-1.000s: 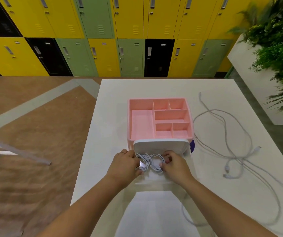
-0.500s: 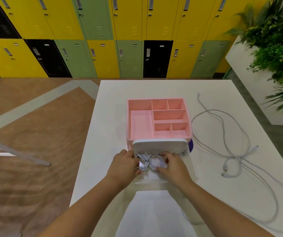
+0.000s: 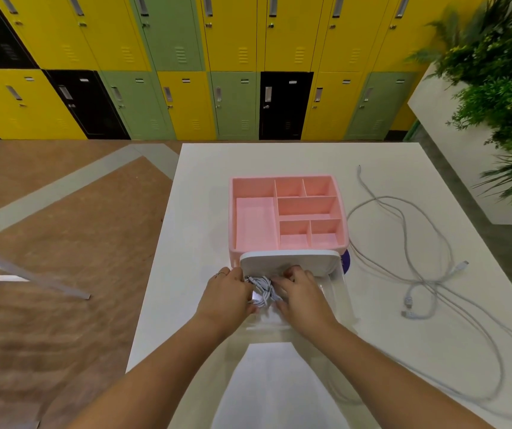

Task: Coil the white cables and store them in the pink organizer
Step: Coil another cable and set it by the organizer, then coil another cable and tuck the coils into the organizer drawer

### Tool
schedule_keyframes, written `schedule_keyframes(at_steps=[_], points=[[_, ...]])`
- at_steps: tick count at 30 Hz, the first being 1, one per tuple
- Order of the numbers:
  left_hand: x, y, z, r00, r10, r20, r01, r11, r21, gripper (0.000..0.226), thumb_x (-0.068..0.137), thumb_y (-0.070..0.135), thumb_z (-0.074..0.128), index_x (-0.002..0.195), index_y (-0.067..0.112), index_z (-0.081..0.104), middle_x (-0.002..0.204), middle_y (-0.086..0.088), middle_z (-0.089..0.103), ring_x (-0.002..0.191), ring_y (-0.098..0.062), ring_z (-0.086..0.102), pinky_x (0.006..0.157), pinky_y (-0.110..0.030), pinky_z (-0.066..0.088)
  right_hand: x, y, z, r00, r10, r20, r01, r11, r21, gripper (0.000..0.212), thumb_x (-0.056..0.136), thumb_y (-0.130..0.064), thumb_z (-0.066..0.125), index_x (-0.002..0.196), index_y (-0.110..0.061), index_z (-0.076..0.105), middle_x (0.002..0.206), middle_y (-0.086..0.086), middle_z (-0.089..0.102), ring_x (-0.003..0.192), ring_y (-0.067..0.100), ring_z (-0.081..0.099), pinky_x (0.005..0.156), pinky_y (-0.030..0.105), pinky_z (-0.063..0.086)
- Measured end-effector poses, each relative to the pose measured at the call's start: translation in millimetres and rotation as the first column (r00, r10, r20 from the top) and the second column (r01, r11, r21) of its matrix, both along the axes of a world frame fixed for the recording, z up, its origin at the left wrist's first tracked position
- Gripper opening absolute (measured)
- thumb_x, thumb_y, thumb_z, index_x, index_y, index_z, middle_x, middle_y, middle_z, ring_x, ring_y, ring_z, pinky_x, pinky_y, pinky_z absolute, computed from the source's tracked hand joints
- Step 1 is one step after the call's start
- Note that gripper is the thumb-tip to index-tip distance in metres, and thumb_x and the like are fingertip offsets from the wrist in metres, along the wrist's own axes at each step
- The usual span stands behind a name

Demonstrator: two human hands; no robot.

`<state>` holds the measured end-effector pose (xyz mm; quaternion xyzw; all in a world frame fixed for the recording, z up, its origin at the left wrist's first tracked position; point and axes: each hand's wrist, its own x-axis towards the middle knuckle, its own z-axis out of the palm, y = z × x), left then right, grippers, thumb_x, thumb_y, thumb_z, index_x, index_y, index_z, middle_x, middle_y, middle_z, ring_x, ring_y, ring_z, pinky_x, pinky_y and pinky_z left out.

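Note:
The pink organizer (image 3: pixel 233 212) stands on the white table (image 3: pixel 199 187), its top compartments bare. A clear drawer (image 3: pixel 338 292) is pulled out from under its white front panel (image 3: pixel 288 263). A coiled white cable bundle (image 3: pixel 262 291) sits in the drawer between my hands. My left hand (image 3: pixel 225 294) grips the bundle's left side. My right hand (image 3: pixel 302 297) covers its right side with fingers curled on it, reaching under the panel. Loose white cables (image 3: pixel 403 218) sprawl on the table to the right.
Cable plugs (image 3: pixel 409 308) lie at the right of the table. A purple round object (image 3: pixel 345 261) peeks from behind the organizer's right corner. Lockers (image 3: pixel 233 66) line the back wall; a planter with green plants (image 3: pixel 496 88) stands at the right. A metal frame (image 3: pixel 31 277) is at left.
Both hands have pushed the coiled bundle slightly farther into the drawer, and my right hand has slid left over the bundle, hiding more of it.

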<state>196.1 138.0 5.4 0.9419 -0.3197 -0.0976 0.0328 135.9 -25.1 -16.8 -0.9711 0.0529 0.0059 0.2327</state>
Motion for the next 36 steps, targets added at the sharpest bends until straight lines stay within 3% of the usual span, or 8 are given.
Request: schedule_keyframes(at_steps=[9,14,19,22,26,31,36], points=[[-1.6,-3.0,0.4,0.999,0.023,0.027,-0.024,0.999,0.046,0.029,0.086,0.05,0.06,0.1,0.026,0.07,0.111,0.001,0.056,0.097,-0.022,0.051,0.083,-0.031,0.04,5.0,-2.6,1.3,0.999,-0.021,-0.029,0.021,1.0,0.022,0.043,0.077,-0.023,0.077,0.119,-0.022,0.066,0.124,0.001,0.053,0.115,0.022,0.044,0.098,0.029,0.042],[-4.5,1.8,7.5,0.998,0.026,0.053,-0.03,0.997,0.075,0.033,0.089,0.052,0.054,0.111,0.03,0.066,0.114,0.006,0.057,0.106,-0.022,0.051,0.088,-0.034,0.033,4.3,-8.5,7.1,0.999,-0.011,-0.037,0.015,0.995,0.102,0.046,0.075,-0.02,0.079,0.119,-0.022,0.067,0.121,0.001,0.055,0.114,0.022,0.047,0.1,0.029,0.041],[-8.4,6.8,13.6,0.994,0.066,0.089,-0.072,0.995,0.069,0.032,0.088,0.053,0.057,0.111,0.034,0.066,0.118,0.011,0.059,0.114,-0.02,0.049,0.096,-0.039,0.027,-4.0,-20.6,17.7,0.998,-0.033,-0.061,0.046,0.975,0.218,0.046,0.078,-0.018,0.077,0.123,-0.022,0.064,0.122,-0.003,0.061,0.107,0.015,0.056,0.091,0.017,0.04],[-13.6,5.8,20.4,0.985,0.102,0.138,-0.101,0.995,-0.015,0.024,0.083,0.047,0.065,0.102,0.034,0.07,0.116,0.012,0.059,0.115,-0.021,0.05,0.095,-0.043,0.027,-19.3,-30.9,25.8,0.997,-0.058,-0.044,0.068,0.962,0.266,0.039,0.083,-0.017,0.072,0.121,-0.023,0.065,0.12,-0.008,0.063,0.105,0.011,0.058,0.095,0.021,0.045],[-23.8,-9.9,26.3,0.975,0.061,0.212,-0.02,0.982,-0.187,0.015,0.067,0.033,0.081,0.079,0.032,0.071,0.091,0.01,0.064,0.089,-0.023,0.06,0.079,-0.042,0.04,-52.8,-55.8,38.9,0.996,-0.087,0.018,0.079,0.96,0.267,0.024,0.087,-0.02,0.068,0.111,-0.022,0.069,0.106,-0.013,0.065,0.09,0.003,0.059,0.085,0.022,0.05],[-59.3,-52.3,35.8,0.991,-0.071,0.11,0.112,0.898,-0.426,0.011,0.079,0.029,0.074,0.089,0.029,0.07,0.091,0.011,0.064,0.086,-0.017,0.058,0.075,-0.034,0.045,-100.5,-102.6,48.0,0.987,-0.161,-0.009,0.159,0.96,0.23,0.017,0.09,-0.024,0.064,0.106,-0.024,0.069,0.098,-0.014,0.064,0.09,0.002,0.058,0.082,0.018,0.047],[-111.5,-98.6,35.3,0.972,-0.224,-0.072,0.158,0.848,-0.506,0.008,0.089,0.025,0.064,0.095,0.024,0.069,0.094,0.009,0.062,0.085,-0.01,0.058,0.075,-0.02,0.042,-152.1,-151.4,40.7,0.974,-0.194,-0.117,0.215,0.954,0.209,0.016,0.089,-0.021,0.066,0.104,-0.021,0.07,0.096,-0.011,0.066,0.086,0.0,0.059,0.08,0.009,0.041]])
